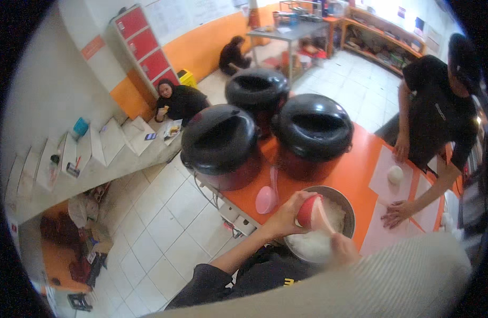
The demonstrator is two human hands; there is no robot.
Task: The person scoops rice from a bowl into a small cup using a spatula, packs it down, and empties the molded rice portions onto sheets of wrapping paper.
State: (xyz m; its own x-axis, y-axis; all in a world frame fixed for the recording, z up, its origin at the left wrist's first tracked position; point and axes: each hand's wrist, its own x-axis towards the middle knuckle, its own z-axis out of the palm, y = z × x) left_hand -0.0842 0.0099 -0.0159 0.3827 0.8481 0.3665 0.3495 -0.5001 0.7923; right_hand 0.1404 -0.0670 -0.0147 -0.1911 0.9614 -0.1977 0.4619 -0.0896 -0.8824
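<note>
A metal bowl [349, 202] with white rice [309, 244] in it stands at the near edge of the orange table. Above it my left hand [287, 216] holds a small red cup [307, 210], tilted. My right hand [344, 249], partly blurred, grips the handle of a pale pink spoon or rice paddle [324, 218], whose head is at the cup's mouth. On the table left of the bowl lies a pink plastic ladle [266, 200]. A white rounded mound [395, 175], apparently rice, sits on a paper sheet [381, 157] at the right.
Three large pots with black lids [220, 139] [313, 127] [256, 85] stand beyond the bowl. A co-worker [434, 107] has both hands near the paper sheets. Cables and a power strip [232, 212] hang at the table's left edge. Two other people sit farther back, one beside the stairs [109, 139].
</note>
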